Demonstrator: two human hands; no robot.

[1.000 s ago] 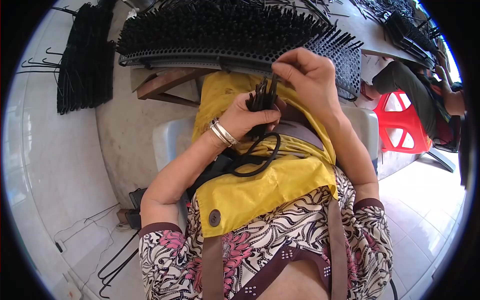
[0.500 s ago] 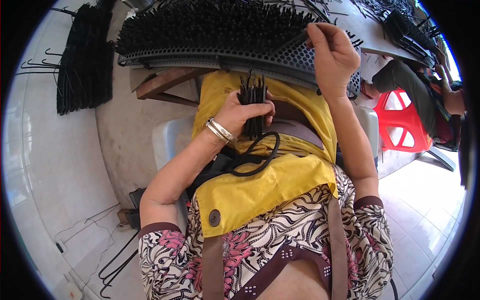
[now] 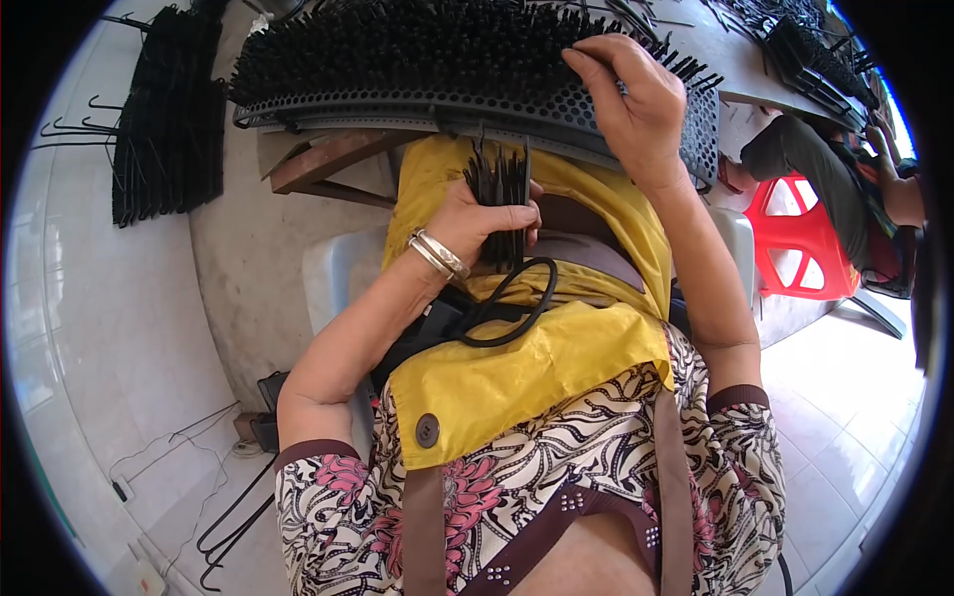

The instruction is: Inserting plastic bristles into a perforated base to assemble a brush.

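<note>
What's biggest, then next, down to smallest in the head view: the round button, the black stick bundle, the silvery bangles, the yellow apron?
1. Yellow apron
2. Black stick bundle, in the left hand
3. Silvery bangles
4. Round button

A person point(image 3: 817, 177) sits on a red plastic stool point(image 3: 801, 232).

- Carries, on the grey table point(image 3: 736, 62), a dark perforated rack point(image 3: 702, 129) at the near side.
- In that rack, holds densely packed black sticks point(image 3: 417, 55), mostly upright, sparser toward the right.
- Behind it, bears loose dark rods point(image 3: 651, 14); farther right, a second dark rack point(image 3: 813, 68).
- On the floor point(image 3: 820, 437), supports a red plastic stool point(image 3: 800, 234).
</note>
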